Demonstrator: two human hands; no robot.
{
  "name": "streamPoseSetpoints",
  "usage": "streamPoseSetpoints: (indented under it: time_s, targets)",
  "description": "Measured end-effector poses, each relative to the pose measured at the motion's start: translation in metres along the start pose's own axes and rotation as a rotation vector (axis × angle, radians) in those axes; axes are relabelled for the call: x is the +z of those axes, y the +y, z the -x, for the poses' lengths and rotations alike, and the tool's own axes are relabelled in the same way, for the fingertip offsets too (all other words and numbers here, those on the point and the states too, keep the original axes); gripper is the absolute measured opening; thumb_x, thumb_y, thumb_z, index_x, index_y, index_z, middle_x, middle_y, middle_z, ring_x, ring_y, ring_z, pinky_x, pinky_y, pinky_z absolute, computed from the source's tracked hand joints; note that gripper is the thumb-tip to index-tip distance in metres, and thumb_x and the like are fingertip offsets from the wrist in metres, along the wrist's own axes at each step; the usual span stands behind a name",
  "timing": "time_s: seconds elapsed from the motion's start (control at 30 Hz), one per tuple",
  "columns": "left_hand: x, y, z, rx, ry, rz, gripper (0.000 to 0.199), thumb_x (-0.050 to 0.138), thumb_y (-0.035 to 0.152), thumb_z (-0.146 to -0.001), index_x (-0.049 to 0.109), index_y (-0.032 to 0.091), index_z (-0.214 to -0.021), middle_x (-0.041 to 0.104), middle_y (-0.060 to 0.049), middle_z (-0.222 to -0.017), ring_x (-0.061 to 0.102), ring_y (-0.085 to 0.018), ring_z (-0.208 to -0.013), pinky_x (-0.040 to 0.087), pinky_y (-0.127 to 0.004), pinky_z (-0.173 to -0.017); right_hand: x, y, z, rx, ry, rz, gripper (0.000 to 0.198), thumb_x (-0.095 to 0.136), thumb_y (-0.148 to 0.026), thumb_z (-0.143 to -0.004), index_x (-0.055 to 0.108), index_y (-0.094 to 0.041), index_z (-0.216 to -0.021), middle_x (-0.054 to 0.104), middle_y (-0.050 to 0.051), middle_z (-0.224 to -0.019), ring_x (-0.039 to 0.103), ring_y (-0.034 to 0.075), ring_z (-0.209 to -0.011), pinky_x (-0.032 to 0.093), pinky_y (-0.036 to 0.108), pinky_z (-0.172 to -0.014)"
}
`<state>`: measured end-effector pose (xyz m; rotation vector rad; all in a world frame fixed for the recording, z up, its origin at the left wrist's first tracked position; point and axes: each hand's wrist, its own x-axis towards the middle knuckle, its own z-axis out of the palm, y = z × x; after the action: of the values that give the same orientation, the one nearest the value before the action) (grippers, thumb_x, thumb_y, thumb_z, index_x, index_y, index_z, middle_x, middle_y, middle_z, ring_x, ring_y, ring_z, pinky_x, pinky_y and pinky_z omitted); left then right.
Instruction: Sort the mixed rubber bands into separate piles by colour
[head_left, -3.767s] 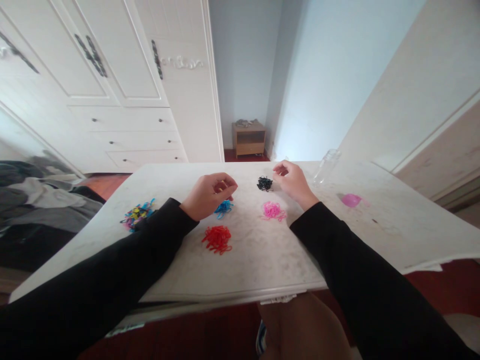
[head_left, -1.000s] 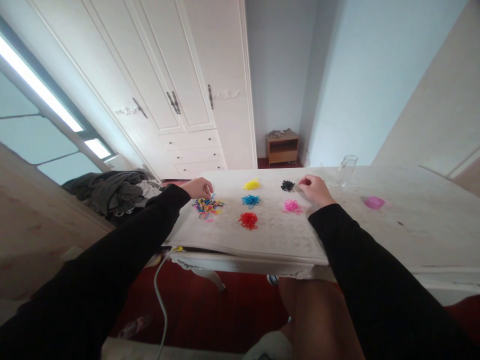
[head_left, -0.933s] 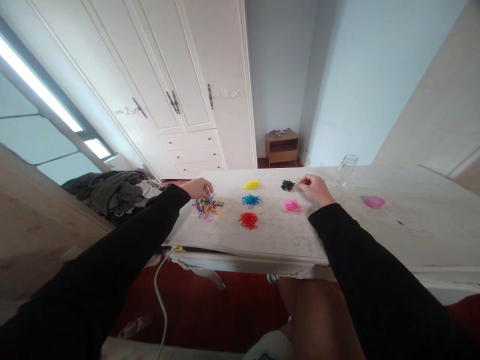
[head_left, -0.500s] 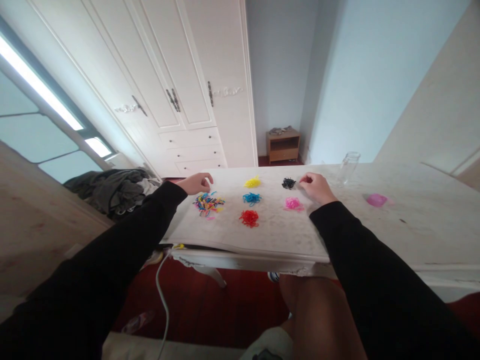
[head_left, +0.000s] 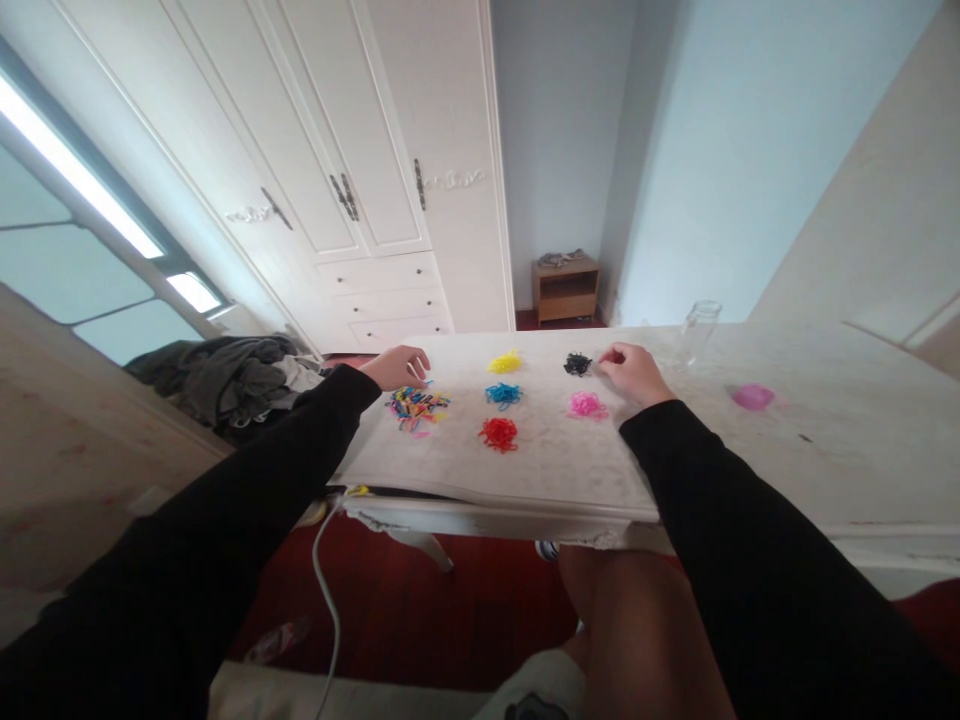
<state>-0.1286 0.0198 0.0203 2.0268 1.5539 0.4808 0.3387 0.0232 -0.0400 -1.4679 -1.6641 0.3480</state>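
My left hand (head_left: 399, 367) hovers at the back edge of a mixed pile of small coloured rubber bands (head_left: 418, 405), its fingers bent and apart, with nothing visible in them. Beside a small heap of black rubber bands (head_left: 577, 364), my right hand (head_left: 628, 370) rests with its fingers curled together; whatever they may hold is too small to see. Between the hands lie separate heaps of yellow rubber bands (head_left: 505, 361), blue rubber bands (head_left: 503, 395) and red rubber bands (head_left: 499, 434). Pink rubber bands (head_left: 587, 405) are heaped just in front of the black ones.
A clear glass jar (head_left: 699, 335) stands on the white table (head_left: 555, 470) to the right of my right hand. Further right lies a pinkish-purple round item (head_left: 753, 398). A white cable (head_left: 324, 580) hangs off the front left edge.
My left hand has shifted slightly right and its fingers have spread a little over the mixed pile. The right hand stays by the black heap.
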Motion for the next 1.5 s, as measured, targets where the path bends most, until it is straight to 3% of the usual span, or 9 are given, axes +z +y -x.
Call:
streamPoseSetpoints:
  time_s: [0.27, 0.53, 0.8, 0.97, 1.13, 1.33, 1.5]
  targets:
    - [0.002, 0.005, 0.001, 0.032, -0.026, -0.031, 0.034, 0.077, 0.019, -0.053, 0.068, 0.016, -0.086, 0.071, -0.003, -0.079, 0.067, -0.017, -0.062, 0.053, -0.027, -0.055, 0.0, 0.001, 0.0, 0.001, -0.003, -0.005, 0.005, 0.06, -0.024, -0.068, 0.064, -0.02, -0.067, 0.067, 0.003, -0.069, 0.058, 0.019, -0.069, 0.042, 0.032, -0.069]
    - [0.003, 0.022, 0.013, 0.22, -0.073, -0.017, 0.034, 0.079, 0.027, -0.062, 0.07, 0.014, -0.093, 0.072, -0.007, -0.091, 0.068, -0.016, -0.072, 0.055, -0.027, -0.064, -0.001, -0.002, 0.001, 0.002, -0.007, -0.005, 0.005, 0.06, -0.023, -0.068, 0.064, -0.02, -0.067, 0.067, 0.003, -0.07, 0.057, 0.019, -0.069, 0.042, 0.032, -0.069]
    - [0.016, 0.029, 0.021, 0.141, -0.171, 0.062, 0.039, 0.087, 0.034, -0.06, 0.066, 0.016, -0.088, 0.073, -0.005, -0.08, 0.073, -0.02, -0.074, 0.056, -0.027, -0.062, -0.002, -0.004, 0.001, 0.02, -0.021, 0.002, 0.005, 0.062, -0.023, -0.068, 0.065, -0.019, -0.068, 0.066, 0.003, -0.069, 0.059, 0.019, -0.07, 0.042, 0.032, -0.07]
    - [0.021, 0.028, 0.021, 0.143, -0.148, -0.002, 0.028, 0.08, 0.025, -0.063, 0.069, 0.015, -0.087, 0.071, -0.002, -0.073, 0.07, -0.017, -0.069, 0.053, -0.024, -0.06, -0.002, -0.003, 0.001, 0.006, -0.018, 0.007, 0.005, 0.062, -0.024, -0.069, 0.064, -0.019, -0.067, 0.064, 0.002, -0.067, 0.057, 0.019, -0.069, 0.041, 0.032, -0.069]
    - [0.02, 0.029, 0.023, 0.189, -0.136, -0.073, 0.025, 0.071, 0.016, -0.064, 0.069, 0.016, -0.089, 0.072, -0.002, -0.079, 0.069, -0.015, -0.071, 0.051, -0.022, -0.061, -0.001, -0.002, 0.001, 0.011, -0.015, 0.007, 0.005, 0.062, -0.024, -0.069, 0.064, -0.02, -0.067, 0.065, 0.002, -0.068, 0.056, 0.018, -0.069, 0.041, 0.032, -0.068]
    - [0.02, 0.026, 0.024, 0.214, -0.131, -0.031, 0.029, 0.072, 0.024, -0.067, 0.07, 0.016, -0.095, 0.072, -0.005, -0.089, 0.068, -0.014, -0.074, 0.053, -0.022, -0.064, -0.001, -0.002, 0.001, 0.003, -0.014, -0.002, 0.005, 0.062, -0.024, -0.068, 0.064, -0.02, -0.066, 0.064, 0.003, -0.066, 0.056, 0.018, -0.067, 0.041, 0.032, -0.067]
    - [0.022, 0.024, 0.024, 0.198, -0.147, -0.028, 0.032, 0.078, 0.033, -0.067, 0.068, 0.017, -0.093, 0.071, -0.004, -0.084, 0.068, -0.016, -0.073, 0.054, -0.024, -0.063, -0.001, -0.003, 0.001, 0.004, -0.02, -0.003, 0.004, 0.061, -0.023, -0.068, 0.064, -0.02, -0.066, 0.065, 0.002, -0.067, 0.057, 0.018, -0.068, 0.041, 0.032, -0.067]
